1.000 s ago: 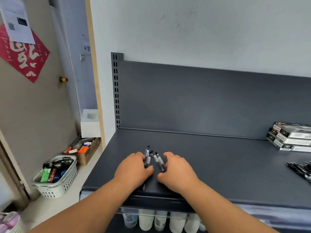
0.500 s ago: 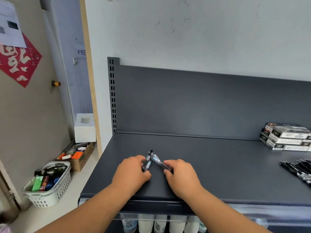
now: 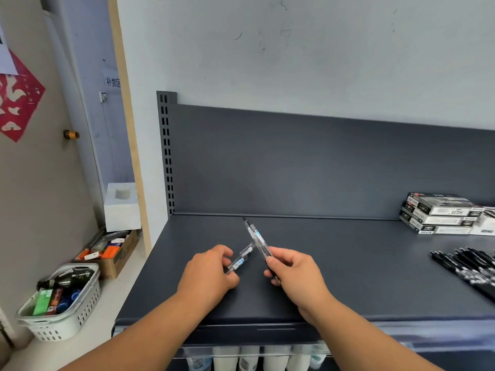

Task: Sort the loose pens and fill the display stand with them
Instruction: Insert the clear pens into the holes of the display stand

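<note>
On the dark grey shelf (image 3: 334, 263) both my hands hold clear-barrelled pens. My left hand (image 3: 209, 274) pinches one or more short-looking clear pens (image 3: 241, 261) that point up to the right. My right hand (image 3: 292, 271) grips a clear pen with a blue label (image 3: 255, 236), lifted and pointing up to the left, its tip near the shelf's back edge. The two sets cross between my hands. A heap of loose black pens (image 3: 466, 269) lies at the right edge of the shelf.
Stacked pen boxes (image 3: 439, 212) stand at the back right. A white basket (image 3: 59, 303) and a cardboard box (image 3: 109, 253) of goods sit on the floor to the left. White cups (image 3: 251, 357) show under the shelf front.
My hands have drawn apart and lifted off the shelf. The right hand has raised its pen so that it tilts steeply; the left keeps its pens low.
</note>
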Motion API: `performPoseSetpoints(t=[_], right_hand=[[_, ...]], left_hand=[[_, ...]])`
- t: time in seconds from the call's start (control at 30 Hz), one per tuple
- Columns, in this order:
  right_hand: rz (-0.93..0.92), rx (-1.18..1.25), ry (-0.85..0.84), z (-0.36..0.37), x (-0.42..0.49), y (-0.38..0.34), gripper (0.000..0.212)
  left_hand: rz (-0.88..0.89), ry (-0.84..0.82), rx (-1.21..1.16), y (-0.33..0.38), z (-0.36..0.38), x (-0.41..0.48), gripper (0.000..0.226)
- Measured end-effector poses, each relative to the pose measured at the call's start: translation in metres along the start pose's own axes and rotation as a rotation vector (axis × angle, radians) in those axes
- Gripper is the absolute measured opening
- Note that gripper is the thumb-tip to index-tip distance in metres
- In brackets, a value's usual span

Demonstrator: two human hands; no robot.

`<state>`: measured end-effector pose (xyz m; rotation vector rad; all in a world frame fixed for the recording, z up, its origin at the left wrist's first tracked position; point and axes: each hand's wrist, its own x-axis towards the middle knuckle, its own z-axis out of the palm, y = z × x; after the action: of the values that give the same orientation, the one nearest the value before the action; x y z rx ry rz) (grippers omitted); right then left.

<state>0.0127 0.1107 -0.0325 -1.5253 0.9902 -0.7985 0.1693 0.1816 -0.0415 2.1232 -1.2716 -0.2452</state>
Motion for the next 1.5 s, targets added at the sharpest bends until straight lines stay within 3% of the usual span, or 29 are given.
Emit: performPoseSetpoints(t=[0.1, 0.17, 0.3, 0.47, 0.7, 0.87, 1.03, 1.3, 1.5], right_hand=[[0.033, 0.155, -0.018, -0.009, -0.004, -0.008, 0.020], [0.048, 0.256, -0.022, -0.019, -0.008, -0.013, 0.018], [0.070, 0.418, -0.022, -0.050, -0.019, -0.021, 0.015], [0.051, 0.443, 0.019, -0.109, -0.043, -0.016, 0.017], [0.059, 0.475, 0.146, -0.231, -0.095, 0.003, 0.014], [0.086, 0.488, 0.230, -0.339, -0.141, 0.023, 0.020], [0.081, 0.471, 0.274, -0.436, -0.181, 0.037, 0.019], [-0.010, 0.123, 0.467, -0.551, -0.195, 0.046, 0.015], [-0.071, 0.095, 0.553, -0.613, -0.162, 0.055, 0.014]], left_hand=[[-0.031, 0.017, -0.215, 0.011, 0.000, 0.005, 0.039], [-0.104, 0.020, -0.494, 0.024, 0.000, 0.007, 0.034], [-0.269, -0.122, -0.993, 0.065, 0.007, 0.005, 0.011], [-0.286, -0.192, -1.291, 0.137, 0.035, -0.010, 0.019], [-0.201, -0.272, -1.300, 0.248, 0.103, -0.042, 0.010], [-0.117, -0.366, -1.240, 0.344, 0.161, -0.089, 0.027], [-0.017, -0.442, -1.221, 0.434, 0.215, -0.129, 0.018], [0.066, -0.491, -1.219, 0.527, 0.271, -0.151, 0.016], [0.258, -0.427, -1.074, 0.570, 0.307, -0.130, 0.022]])
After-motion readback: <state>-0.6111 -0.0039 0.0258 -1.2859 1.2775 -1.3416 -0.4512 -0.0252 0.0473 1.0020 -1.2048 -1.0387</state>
